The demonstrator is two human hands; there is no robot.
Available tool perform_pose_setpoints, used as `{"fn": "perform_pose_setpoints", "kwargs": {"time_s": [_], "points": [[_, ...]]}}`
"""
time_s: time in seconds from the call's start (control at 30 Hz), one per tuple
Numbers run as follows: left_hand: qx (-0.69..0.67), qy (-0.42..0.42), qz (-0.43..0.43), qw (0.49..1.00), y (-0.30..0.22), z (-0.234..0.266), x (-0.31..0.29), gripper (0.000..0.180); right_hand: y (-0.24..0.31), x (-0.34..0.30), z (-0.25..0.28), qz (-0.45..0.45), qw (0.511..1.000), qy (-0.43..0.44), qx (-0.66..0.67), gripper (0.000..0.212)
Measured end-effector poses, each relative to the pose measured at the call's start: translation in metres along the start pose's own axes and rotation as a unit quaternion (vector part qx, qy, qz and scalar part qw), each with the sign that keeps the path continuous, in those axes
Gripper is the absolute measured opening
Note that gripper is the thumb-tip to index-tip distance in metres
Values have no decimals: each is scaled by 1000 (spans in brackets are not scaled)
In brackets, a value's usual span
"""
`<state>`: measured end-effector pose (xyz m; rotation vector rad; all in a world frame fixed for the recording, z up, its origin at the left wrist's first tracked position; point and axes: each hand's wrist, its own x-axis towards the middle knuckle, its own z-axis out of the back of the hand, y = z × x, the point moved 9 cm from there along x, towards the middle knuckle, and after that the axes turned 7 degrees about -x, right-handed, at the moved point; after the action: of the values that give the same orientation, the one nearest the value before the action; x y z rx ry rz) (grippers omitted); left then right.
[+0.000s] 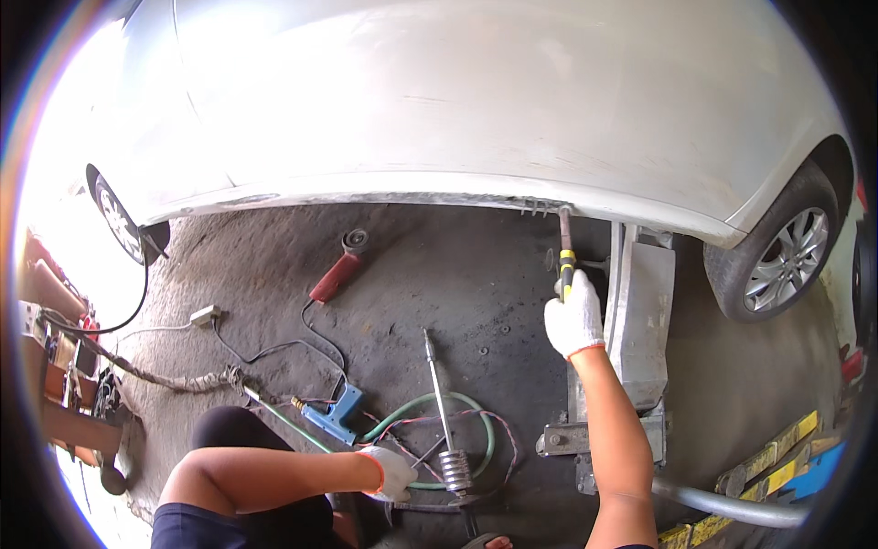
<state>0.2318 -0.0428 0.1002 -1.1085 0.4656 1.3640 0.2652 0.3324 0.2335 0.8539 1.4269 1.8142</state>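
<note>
My right hand (574, 320), in a white knit glove with an orange cuff, is closed round the yellow and black grip of a hammer (566, 240). The hammer's head meets the lower edge of a white car's sill (439, 196), beside a row of small metal tabs (538, 209). My left hand (393, 473), gloved alike, is low in front of me with its fingers curled; what they hold, if anything, I cannot make out. Next to it lie a slide hammer (443, 403) with a ribbed weight and a looped green hose (489, 439).
A red angle grinder (337, 277) and a blue gun-shaped tool (335, 416) lie on the dark floor, with cables around them. A grey metal lifting arm (640, 320) stands under the sill. Yellow-black bars (777, 448) are at right, a cluttered rack (73, 403) at left.
</note>
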Motion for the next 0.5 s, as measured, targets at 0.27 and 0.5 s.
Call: {"fn": "perform_pose_setpoints", "kwargs": {"time_s": [0.27,0.5], "points": [[14,-2,-5,1000,0,-1,10,43,-62,-69,-87,-182,935,172,251,31],[3,33,21,999,-5,-6,-4,42,-261,-106,-112,-508,823,200,157,33]]}}
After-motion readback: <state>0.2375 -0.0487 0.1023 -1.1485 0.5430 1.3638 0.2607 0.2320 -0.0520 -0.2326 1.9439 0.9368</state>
